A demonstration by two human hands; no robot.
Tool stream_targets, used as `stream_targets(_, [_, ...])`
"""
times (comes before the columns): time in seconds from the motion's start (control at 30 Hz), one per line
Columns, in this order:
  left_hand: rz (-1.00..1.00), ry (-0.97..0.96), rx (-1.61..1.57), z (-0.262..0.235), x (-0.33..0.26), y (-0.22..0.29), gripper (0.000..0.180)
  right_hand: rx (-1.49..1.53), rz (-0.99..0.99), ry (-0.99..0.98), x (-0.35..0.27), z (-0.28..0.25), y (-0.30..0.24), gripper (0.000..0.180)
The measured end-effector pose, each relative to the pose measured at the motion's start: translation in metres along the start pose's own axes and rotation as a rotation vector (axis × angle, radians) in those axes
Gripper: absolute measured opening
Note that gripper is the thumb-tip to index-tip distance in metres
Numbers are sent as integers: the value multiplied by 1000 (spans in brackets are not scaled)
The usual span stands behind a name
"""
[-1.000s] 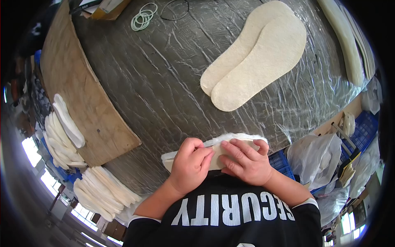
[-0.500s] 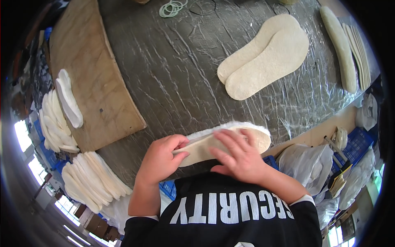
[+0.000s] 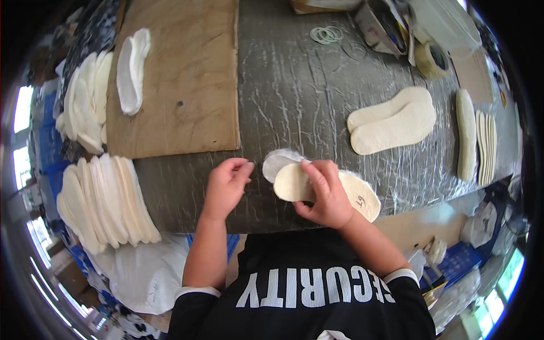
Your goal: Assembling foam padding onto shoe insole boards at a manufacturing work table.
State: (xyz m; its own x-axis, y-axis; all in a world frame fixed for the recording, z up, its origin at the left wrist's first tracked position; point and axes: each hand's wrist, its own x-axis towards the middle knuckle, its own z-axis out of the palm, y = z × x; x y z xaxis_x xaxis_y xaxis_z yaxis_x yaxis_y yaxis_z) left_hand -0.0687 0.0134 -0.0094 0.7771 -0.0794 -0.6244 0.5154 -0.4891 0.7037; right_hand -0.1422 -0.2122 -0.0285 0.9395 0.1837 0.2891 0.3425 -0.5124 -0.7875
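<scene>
My right hand (image 3: 328,195) grips a cream insole (image 3: 291,182) near the table's front edge, thumb below and fingers over its top. Dark handwritten marks show on the part right of the hand. A paler, fleecy-edged insole (image 3: 274,165) lies behind and partly under it, mostly hidden. To the left, apart from both, my left hand (image 3: 228,184) is raised with its fingers curled and tips together. I cannot make out anything between them. Two overlapping cream insoles (image 3: 394,126) lie flat farther right.
A brown board (image 3: 181,85) covers the table's left part, with white insoles (image 3: 133,73) on it. Insole stacks (image 3: 107,204) stand at the left edge. More insoles (image 3: 486,148) line the right. Rubber bands (image 3: 326,35), a tape roll (image 3: 432,60) and an open box (image 3: 379,28) sit at the back.
My left hand has let go of the insole and drawn left. My right hand, earlier blurred over the insole, now grips it. The view has shifted, bringing the box and tape in.
</scene>
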Motion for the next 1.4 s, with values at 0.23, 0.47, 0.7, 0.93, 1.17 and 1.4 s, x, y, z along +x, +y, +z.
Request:
stream_targets(0.23, [246, 80, 157, 44, 21, -8, 24, -61, 78, 5, 0, -1, 3, 94])
stream_targets(0.47, [93, -165, -420, 35, 41, 3, 16, 256, 310, 8, 8, -14, 28, 87])
stream_targets(0.7, [103, -203, -458, 37, 51, 16, 18, 177, 332, -13, 25, -17, 33, 86])
stream_targets(0.93, [111, -220, -500, 40, 61, 19, 18, 131, 322, -18, 26, -13, 31, 86])
stream_targets(1.17, [132, -280, -529, 35, 55, 22, 19, 70, 287, -6, 23, -9, 27, 87])
stream_targets(1.4, [244, -326, -525, 31, 40, 28, 18, -20, 222, 55, 19, -3, 19, 91])
